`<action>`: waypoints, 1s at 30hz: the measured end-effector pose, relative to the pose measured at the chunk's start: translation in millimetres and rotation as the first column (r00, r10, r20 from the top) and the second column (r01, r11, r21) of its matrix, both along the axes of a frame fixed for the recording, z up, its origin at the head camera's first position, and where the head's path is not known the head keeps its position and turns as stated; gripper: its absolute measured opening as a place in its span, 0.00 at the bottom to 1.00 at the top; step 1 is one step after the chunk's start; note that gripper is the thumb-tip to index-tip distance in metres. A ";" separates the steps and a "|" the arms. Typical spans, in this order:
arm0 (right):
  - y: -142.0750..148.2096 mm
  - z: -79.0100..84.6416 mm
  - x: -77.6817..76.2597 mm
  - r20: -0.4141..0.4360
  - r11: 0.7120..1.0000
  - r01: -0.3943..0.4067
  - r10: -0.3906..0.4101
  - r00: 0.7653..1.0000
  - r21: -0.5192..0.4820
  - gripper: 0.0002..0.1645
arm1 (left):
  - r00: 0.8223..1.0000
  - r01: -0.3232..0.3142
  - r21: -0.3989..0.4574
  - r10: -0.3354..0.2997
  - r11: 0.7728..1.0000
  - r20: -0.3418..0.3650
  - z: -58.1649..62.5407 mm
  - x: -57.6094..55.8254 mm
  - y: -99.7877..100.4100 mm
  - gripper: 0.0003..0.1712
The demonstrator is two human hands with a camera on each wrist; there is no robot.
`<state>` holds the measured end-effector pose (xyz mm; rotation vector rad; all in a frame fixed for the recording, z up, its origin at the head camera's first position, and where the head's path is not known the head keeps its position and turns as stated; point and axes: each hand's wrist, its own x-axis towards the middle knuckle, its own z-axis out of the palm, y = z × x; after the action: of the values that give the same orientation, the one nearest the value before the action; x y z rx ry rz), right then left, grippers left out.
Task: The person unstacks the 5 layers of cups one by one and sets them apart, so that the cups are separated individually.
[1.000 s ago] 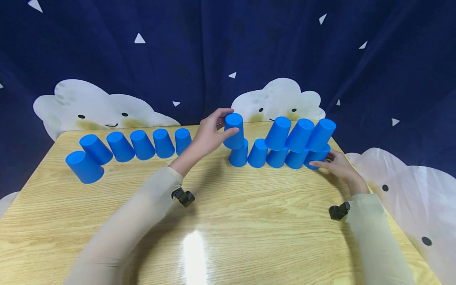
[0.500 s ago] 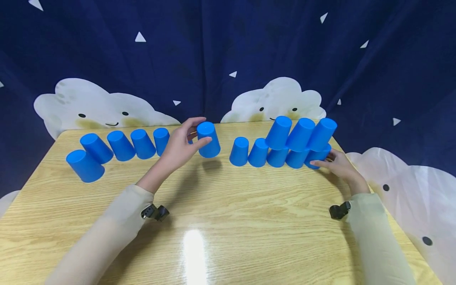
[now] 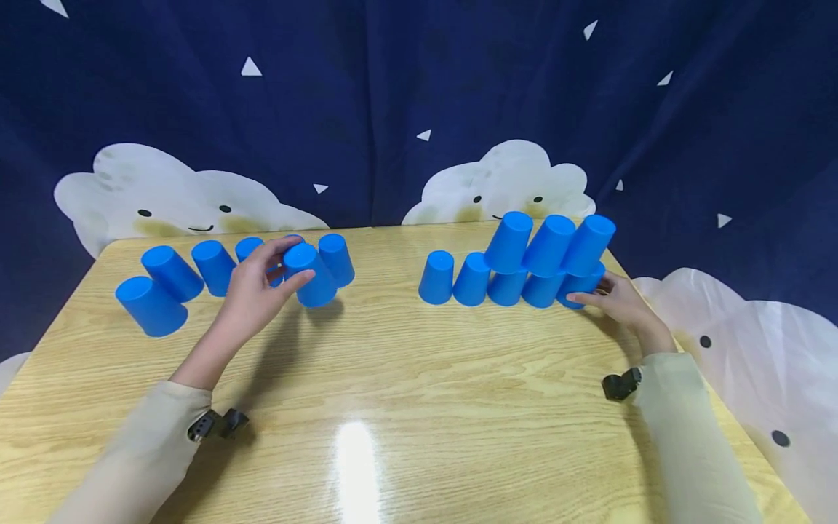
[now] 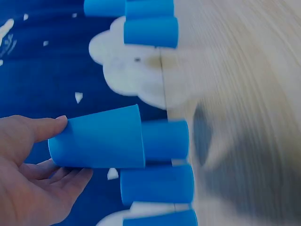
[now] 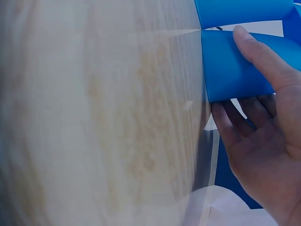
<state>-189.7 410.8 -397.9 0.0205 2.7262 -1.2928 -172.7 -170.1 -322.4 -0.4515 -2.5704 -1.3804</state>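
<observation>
Leftward the raised cup is swinging, left hand pinching it; right hand is gripping the bottom end cup, seemingly steadying the stack.

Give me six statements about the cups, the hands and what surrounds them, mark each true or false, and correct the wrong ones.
1. The left hand holds a blue cup above the table. True.
2. The right hand holds the end cup at the bottom of the stack. True.
3. The left hand's cup is held with its open end up. False: its closed end is up.
4. The stack rises four cups high. False: it is two cups high at most.
5. A red cup stands on the table. False: every cup in view is blue.
6. A dark blue cloth hangs behind the table. True.
</observation>
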 end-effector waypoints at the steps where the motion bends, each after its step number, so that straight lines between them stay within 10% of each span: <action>1: -0.3 0.2 -0.3 -0.003 1.000 0.001 -0.001 1.000 0.002 0.51 | 1.000 -0.020 -0.011 0.020 1.000 0.004 -0.1 1.8 -6.6 0.33; 14: -1.8 2.9 -1.3 0.004 1.000 0.013 -0.013 1.000 0.016 0.52 | 0.982 -0.175 -0.210 0.185 0.962 0.028 -9.6 13.7 -72.9 0.35; 30: -1.5 1.4 1.4 0.009 1.000 0.008 -0.008 1.000 -0.013 0.51 | 0.964 -0.245 -0.306 0.264 0.920 0.022 -28.1 8.0 -98.2 0.34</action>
<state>-188.3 409.3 -396.5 0.0358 2.7135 -1.3089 -164.6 -268.3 -350.5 -0.1069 -2.7811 -0.9342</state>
